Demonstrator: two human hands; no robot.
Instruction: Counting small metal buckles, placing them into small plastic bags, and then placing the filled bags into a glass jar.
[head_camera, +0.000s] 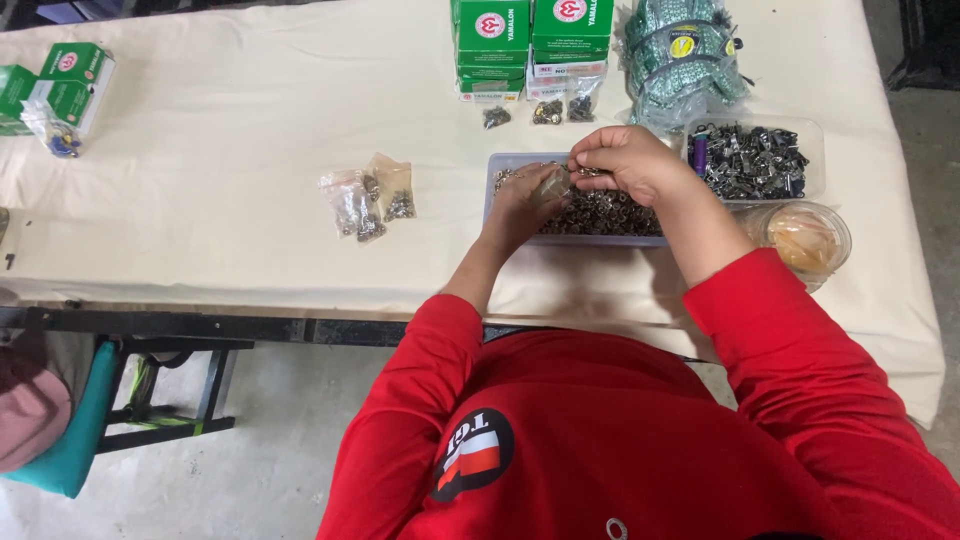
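Note:
My left hand (520, 205) holds a small clear plastic bag (551, 184) over a shallow clear tray (497, 165) filled with small metal parts (600, 213). My right hand (630, 160) is closed at the bag's mouth, with a few metal parts pinched between its fingertips. Both hands hover just above the tray and touch each other at the bag. Red sleeves cover both of my forearms.
Filled small bags (368, 197) lie to the left on the cream tablecloth (220, 150). A second tray of metal clips (752, 160), a round lidded tub (805, 237), stacked green boxes (530, 40), a bundle of packets (680, 60) and more green boxes (60, 85) surround the work spot.

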